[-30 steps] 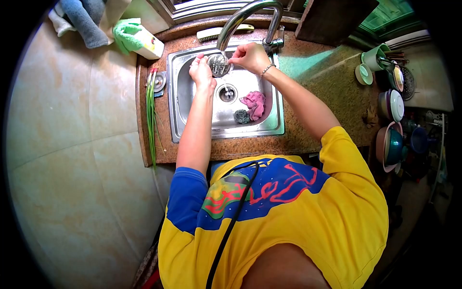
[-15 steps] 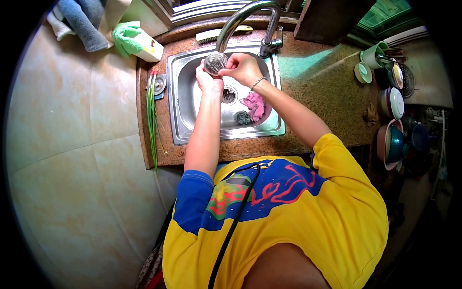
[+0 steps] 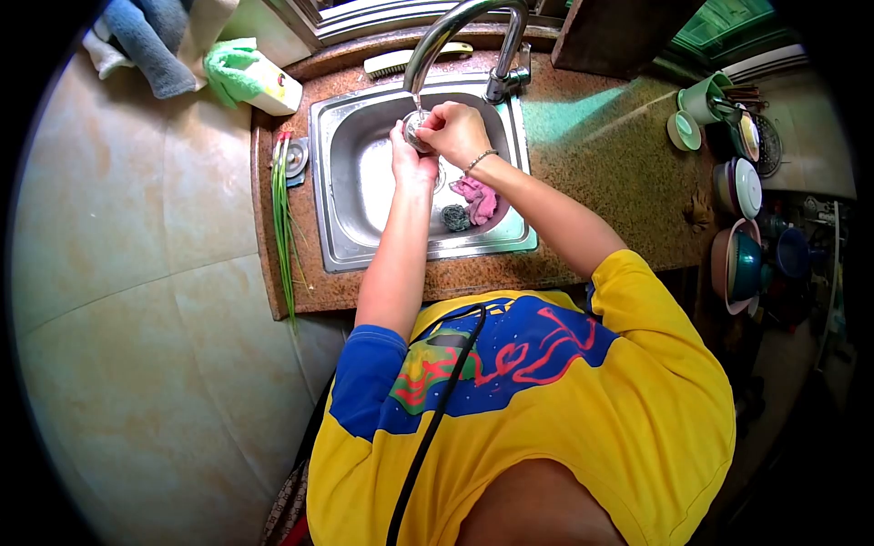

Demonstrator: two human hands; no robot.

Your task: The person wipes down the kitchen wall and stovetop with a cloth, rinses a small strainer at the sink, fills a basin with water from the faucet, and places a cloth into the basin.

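Observation:
Under the tap (image 3: 442,44), a round silvery metal strainer (image 3: 414,130) is held between both hands, partly covered by fingers. My left hand (image 3: 412,164) cups it from the left and below, fingers closed around its edge. My right hand (image 3: 457,135) has its fingertips pinched together against the strainer's near right side; whether they grip its rim or something small I cannot make out. Water falls from the spout onto the strainer. Below, the steel sink (image 3: 364,218) holds a pink cloth (image 3: 477,202) and a dark scouring ball (image 3: 455,217).
Green onions (image 3: 282,218) lie along the counter's left side beside a round metal piece (image 3: 296,156). A brush (image 3: 391,64) rests behind the sink. A white bottle (image 3: 276,88) with a green cloth (image 3: 229,73) stands at the back left. Bowls (image 3: 748,193) are stacked at right.
Both hands have moved slightly right and nearer to me with the strainer, which has tilted and is more covered by the right fingers. Water now runs visibly onto it.

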